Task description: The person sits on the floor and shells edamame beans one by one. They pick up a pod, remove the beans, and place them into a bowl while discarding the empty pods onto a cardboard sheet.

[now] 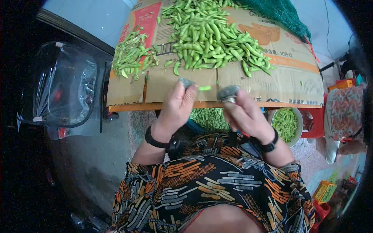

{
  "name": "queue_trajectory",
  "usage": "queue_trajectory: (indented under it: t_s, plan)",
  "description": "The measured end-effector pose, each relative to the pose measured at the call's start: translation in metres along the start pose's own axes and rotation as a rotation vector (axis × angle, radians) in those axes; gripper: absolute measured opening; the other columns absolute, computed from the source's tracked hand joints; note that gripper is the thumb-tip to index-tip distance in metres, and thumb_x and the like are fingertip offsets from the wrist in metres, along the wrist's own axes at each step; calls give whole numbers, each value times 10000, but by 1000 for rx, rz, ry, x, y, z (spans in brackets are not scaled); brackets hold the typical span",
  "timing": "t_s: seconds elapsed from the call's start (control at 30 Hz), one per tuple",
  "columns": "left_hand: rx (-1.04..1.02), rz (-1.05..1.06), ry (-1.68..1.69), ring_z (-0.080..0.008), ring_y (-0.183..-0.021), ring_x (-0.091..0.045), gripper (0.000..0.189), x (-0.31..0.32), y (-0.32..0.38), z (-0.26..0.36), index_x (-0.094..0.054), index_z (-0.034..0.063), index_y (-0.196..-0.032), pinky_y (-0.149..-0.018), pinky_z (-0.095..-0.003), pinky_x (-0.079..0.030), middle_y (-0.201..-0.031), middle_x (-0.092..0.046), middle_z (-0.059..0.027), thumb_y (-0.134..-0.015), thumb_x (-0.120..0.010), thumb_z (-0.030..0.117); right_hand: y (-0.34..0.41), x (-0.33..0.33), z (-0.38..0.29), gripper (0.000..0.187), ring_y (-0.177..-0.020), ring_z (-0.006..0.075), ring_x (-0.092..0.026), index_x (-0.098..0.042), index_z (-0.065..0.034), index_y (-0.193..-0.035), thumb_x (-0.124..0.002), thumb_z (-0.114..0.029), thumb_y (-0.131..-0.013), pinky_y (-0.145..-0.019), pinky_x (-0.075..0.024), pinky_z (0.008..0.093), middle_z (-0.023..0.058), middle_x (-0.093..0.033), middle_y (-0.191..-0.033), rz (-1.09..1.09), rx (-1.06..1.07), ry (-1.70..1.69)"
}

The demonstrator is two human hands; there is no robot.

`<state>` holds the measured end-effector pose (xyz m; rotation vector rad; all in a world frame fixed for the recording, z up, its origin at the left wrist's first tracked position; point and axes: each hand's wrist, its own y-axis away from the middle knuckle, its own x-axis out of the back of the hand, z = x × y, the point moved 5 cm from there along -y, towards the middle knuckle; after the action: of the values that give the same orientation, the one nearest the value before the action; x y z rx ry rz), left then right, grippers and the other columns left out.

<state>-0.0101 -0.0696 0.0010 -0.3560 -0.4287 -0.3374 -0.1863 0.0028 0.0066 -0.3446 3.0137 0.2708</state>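
A green bean pod (204,88) sticks out from the fingertips of my left hand (181,100), whose thumb and forefinger are pinched together and wear grey coverings. At the right, my right hand (244,112) is raised over the table's front edge, fingers curled, with grey coverings on its fingertips; whether it holds anything cannot be told. Beyond both hands a large heap of green soybean pods (208,43) lies on flattened cardboard (180,94). A smaller pile of thin pods and scraps (131,55) lies to its left. Below the edge, between my hands, is a container of shelled green beans (209,118).
A green mesh bag (279,14) lies at the table's back right. Under the front right edge stands a white bowl of green pods (284,125), beside a red stool (316,122). Clear plastic (67,87) covers something dark at the left. A yellow basket (324,192) stands lower right.
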Motion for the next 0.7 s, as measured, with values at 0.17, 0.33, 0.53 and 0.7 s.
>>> queue_trajectory:
  t_s: [0.17,0.33,0.53,0.7]
  plan:
    - [-162,17,3,-336,-611,-591,137,-20,14,29,-538,21,-930,-539,-396,-447,-704,-599,-150,-909,-585,148,-7,-15,2,144,-459,45,-442,-428,-80,-1091,-403,-159,-974,-406,-351,181,-8,-510,-684,-83,30,-138]
    - [-271,-34,-173,-347,-598,-573,203,-22,18,36,-531,24,-898,-522,-427,-433,-684,-585,-146,-875,-637,196,-1,-10,3,115,-464,59,-456,-419,-77,-1058,-406,-149,-969,-413,-368,199,1,-518,-675,-85,39,-39]
    - [-433,-49,-352,-356,-617,-537,216,-31,25,41,-519,18,-915,-552,-432,-424,-709,-537,-140,-849,-653,175,0,-8,4,69,-508,154,-499,-396,-47,-979,-433,-88,-937,-462,-411,308,46,-507,-629,56,144,203]
    - [-389,-118,-273,-355,-646,-532,167,-29,26,48,-515,19,-906,-592,-405,-432,-714,-526,-143,-848,-635,119,5,-5,6,67,-495,186,-477,-405,-45,-978,-445,-53,-924,-464,-412,335,54,-477,-610,26,297,321]
